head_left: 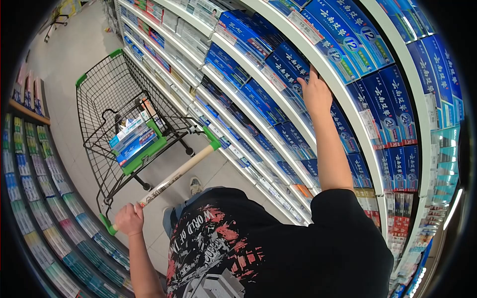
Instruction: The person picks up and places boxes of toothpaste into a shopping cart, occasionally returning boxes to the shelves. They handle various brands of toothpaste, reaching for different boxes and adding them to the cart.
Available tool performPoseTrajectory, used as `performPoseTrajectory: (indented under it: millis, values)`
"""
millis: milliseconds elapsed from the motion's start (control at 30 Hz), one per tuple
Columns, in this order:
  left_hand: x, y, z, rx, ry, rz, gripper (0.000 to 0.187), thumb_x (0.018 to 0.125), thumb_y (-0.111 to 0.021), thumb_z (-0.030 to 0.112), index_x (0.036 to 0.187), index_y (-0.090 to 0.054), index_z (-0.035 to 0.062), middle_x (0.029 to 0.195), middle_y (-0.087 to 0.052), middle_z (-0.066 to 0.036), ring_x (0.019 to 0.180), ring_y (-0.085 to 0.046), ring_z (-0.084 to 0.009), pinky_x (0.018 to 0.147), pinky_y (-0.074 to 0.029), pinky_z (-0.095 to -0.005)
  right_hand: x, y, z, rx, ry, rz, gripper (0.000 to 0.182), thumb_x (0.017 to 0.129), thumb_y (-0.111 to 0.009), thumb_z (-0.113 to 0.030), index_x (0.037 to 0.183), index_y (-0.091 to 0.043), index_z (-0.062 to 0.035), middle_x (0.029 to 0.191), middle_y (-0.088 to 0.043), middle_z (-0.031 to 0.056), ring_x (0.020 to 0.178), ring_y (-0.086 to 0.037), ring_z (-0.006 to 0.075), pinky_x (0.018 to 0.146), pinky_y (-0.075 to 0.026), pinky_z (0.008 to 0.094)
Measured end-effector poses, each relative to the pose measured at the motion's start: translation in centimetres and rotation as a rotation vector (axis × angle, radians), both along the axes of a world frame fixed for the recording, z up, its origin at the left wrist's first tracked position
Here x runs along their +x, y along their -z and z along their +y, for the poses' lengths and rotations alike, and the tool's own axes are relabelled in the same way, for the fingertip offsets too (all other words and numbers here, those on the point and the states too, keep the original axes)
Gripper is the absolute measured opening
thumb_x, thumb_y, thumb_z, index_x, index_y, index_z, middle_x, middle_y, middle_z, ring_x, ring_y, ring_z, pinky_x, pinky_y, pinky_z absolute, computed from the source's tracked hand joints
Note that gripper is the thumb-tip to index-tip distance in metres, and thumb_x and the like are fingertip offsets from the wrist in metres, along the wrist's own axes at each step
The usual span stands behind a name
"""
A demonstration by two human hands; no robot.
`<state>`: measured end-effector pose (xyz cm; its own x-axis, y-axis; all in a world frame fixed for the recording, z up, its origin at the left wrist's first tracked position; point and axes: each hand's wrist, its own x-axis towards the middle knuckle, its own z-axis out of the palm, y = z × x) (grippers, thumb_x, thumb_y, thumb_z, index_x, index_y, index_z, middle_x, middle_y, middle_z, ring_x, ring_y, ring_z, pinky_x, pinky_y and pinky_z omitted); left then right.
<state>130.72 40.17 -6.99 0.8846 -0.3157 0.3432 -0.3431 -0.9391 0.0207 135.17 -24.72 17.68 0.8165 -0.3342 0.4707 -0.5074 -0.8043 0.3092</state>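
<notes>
My left hand [129, 218] is closed around the pale handle bar [176, 175] of a shopping cart [107, 116], near its green left end. My right hand [316, 93] reaches into a shelf on the right. Its thumb and fingers are apart, next to blue toothpaste boxes [288, 64] with white lettering; the fingertips are partly hidden under the shelf edge above. In the cart's green-edged child seat area stand several boxes [136, 145] in blue and white.
Curved shelves full of toothpaste boxes [350, 42] rise along the right, with white price rails [370, 124] jutting out. Another shelf of packaged goods [37, 198] runs along the left. The tiled floor [69, 57] of the aisle stretches ahead of the cart.
</notes>
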Motion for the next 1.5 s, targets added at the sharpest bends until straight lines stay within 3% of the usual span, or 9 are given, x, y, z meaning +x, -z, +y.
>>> performPoseTrajectory:
  millis: [300, 367, 500, 633, 767, 833, 933, 1033, 1500]
  values:
    - [0.1, 0.0, 0.0, -0.002, -0.003, -0.006, 0.035, 0.09, -0.068, 0.036, 0.069, -0.055, 0.0126, 0.065, -0.056, -0.008, 0.06, -0.059, -0.0304, 0.056, -0.044, -0.0452, -0.1, -0.8, 0.9, 0.152, 0.068, 0.039, 0.073, 0.096, -0.072, -0.041, 0.156, -0.045, -0.0084, 0.135, -0.064, 0.0266, 0.117, -0.067, 0.0424, 0.098, -0.055, 0.049]
    - [0.2, -0.5, -0.6, -0.026, 0.002, -0.004, 0.035, 0.088, -0.07, 0.036, 0.068, -0.055, 0.0128, 0.064, -0.057, -0.008, 0.059, -0.059, -0.0303, 0.055, -0.044, -0.0454, -0.2, 0.2, 0.4, -0.12, -0.075, -0.072, 0.073, 0.092, -0.076, -0.039, 0.15, -0.051, -0.003, 0.135, -0.064, 0.026, 0.124, -0.062, 0.0428, 0.102, -0.052, 0.0508]
    - [0.2, -0.9, -0.4, -0.057, -0.006, -0.02, 0.035, 0.083, -0.074, 0.037, 0.065, -0.055, 0.0138, 0.062, -0.057, -0.007, 0.057, -0.06, -0.0296, 0.055, -0.046, -0.0447, 0.3, 2.1, 5.3, -0.172, -0.529, -0.159, 0.057, 0.09, -0.077, -0.021, 0.142, -0.059, -0.0045, 0.137, -0.064, 0.0183, 0.126, -0.062, 0.0375, 0.11, -0.045, 0.0495]
    - [0.3, -1.9, -0.9, -0.035, -0.056, 0.044, 0.034, 0.087, -0.071, 0.036, 0.066, -0.057, 0.0133, 0.062, -0.059, -0.007, 0.059, -0.061, -0.0301, 0.056, -0.046, -0.0453, 1.1, 7.9, 13.5, 0.403, -0.961, 0.01, 0.027, 0.089, -0.077, -0.015, 0.112, -0.072, -0.0014, 0.116, -0.072, 0.0159, 0.114, -0.066, 0.0353, 0.102, -0.05, 0.0482]
    - [0.2, -2.0, -1.1, -0.04, -0.037, -0.011, 0.039, 0.087, -0.07, 0.041, 0.064, -0.054, 0.0145, 0.06, -0.057, -0.005, 0.056, -0.06, -0.0278, 0.054, -0.045, -0.0433, 1.9, 16.7, 20.2, 0.784, -1.098, 0.288, 0.024, 0.093, -0.074, -0.024, 0.107, -0.072, -0.0042, 0.117, -0.071, 0.0168, 0.112, -0.066, 0.0338, 0.097, -0.052, 0.0443]
    - [0.2, -2.1, -1.1, -0.042, -0.04, -0.01, 0.038, 0.089, -0.07, 0.039, 0.064, -0.055, 0.0139, 0.06, -0.057, -0.006, 0.055, -0.059, -0.029, 0.054, -0.045, -0.0437, 2.0, 18.8, 23.4, 1.095, -0.969, 0.5, 0.033, 0.098, -0.067, -0.042, 0.099, -0.075, -0.0094, 0.106, -0.074, 0.0161, 0.101, -0.069, 0.0338, 0.085, -0.055, 0.0447]
    - [0.2, -2.0, -1.2, -0.022, -0.057, 0.006, 0.04, 0.09, -0.069, 0.04, 0.063, -0.054, 0.0138, 0.059, -0.056, -0.005, 0.055, -0.059, -0.029, 0.054, -0.045, -0.0435, 1.7, 18.5, 26.3, 0.865, -0.62, 0.627, 0.05, 0.098, -0.06, -0.059, 0.089, -0.076, -0.0125, 0.09, -0.075, 0.014, 0.087, -0.072, 0.0346, 0.072, -0.056, 0.0469]
    - [0.3, -1.7, -1.1, -0.028, -0.073, 0.002, 0.041, 0.09, -0.069, 0.041, 0.063, -0.054, 0.0139, 0.058, -0.056, -0.005, 0.055, -0.059, -0.029, 0.054, -0.046, -0.0432, 2.3, 18.6, 26.3, 0.886, -0.584, 0.612, 0.062, 0.096, -0.054, -0.07, 0.083, -0.076, -0.0135, 0.081, -0.074, 0.0121, 0.077, -0.072, 0.0362, 0.065, -0.055, 0.0491]
    - [3.6, -1.4, -0.7, -0.005, -0.112, 0.074, 0.037, 0.088, -0.071, 0.041, 0.066, -0.06, 0.0131, 0.069, -0.066, -0.006, 0.067, -0.066, -0.0289, 0.063, -0.049, -0.0448, 7.1, 17.9, 27.6, 0.854, -0.322, 0.68, 0.061, 0.099, -0.05, -0.059, 0.092, -0.081, -0.0061, 0.096, -0.077, 0.0186, 0.092, -0.075, 0.0381, 0.078, -0.06, 0.0522]
